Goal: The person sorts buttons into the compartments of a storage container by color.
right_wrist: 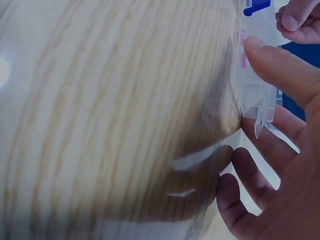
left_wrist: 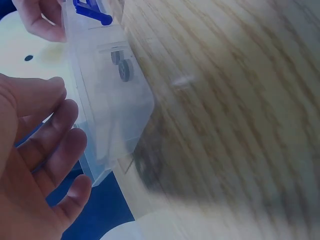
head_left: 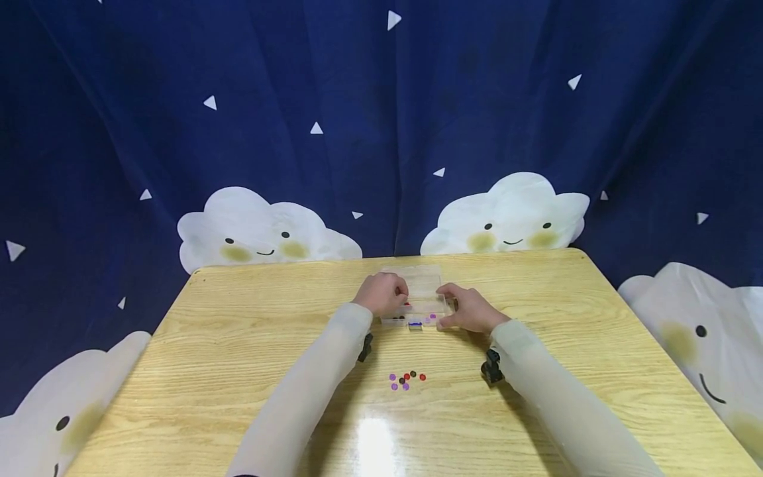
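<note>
A clear plastic box (head_left: 422,307) with its lid (head_left: 417,275) raised at the back stands toward the far side of the table. It has a blue latch (head_left: 414,324) in front. Black discs (left_wrist: 124,70) show through its left part, pink-purple ones (head_left: 432,317) at its right. My right hand (head_left: 473,310) grips the right end, thumb on the front and fingers around the side. Over the left part is my left hand (head_left: 383,294), its thumb and fingertips drawn together near a red disc (head_left: 407,304). Whether anything is between those fingertips is hidden.
Several small loose discs (head_left: 406,377), purple, red and black, lie on the wooden table (head_left: 238,344) between the forearms and nearer me. Behind the table's far edge hangs a dark blue curtain (head_left: 357,159) with white clouds.
</note>
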`<move>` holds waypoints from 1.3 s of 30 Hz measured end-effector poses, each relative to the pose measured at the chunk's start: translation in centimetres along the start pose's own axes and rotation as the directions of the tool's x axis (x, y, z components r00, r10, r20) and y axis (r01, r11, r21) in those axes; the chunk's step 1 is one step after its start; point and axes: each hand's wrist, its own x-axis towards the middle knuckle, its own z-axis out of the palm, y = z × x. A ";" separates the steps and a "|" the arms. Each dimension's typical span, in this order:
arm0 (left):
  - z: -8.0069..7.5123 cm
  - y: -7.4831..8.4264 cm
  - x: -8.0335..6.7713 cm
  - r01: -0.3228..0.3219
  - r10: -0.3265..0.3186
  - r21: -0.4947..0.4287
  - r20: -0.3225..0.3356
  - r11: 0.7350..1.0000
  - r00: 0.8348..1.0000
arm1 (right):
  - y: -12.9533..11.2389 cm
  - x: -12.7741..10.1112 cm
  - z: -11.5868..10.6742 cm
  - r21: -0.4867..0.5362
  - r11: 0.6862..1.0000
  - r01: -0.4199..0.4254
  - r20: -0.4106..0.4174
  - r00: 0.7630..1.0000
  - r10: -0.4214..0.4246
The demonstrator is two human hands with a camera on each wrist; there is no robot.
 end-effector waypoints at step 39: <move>-1.5 1.9 -5.1 -0.266 0.270 -0.096 0.036 0.959 0.962 | -0.1 0.0 0.0 -0.005 1.000 0.002 0.005 1.000 -0.002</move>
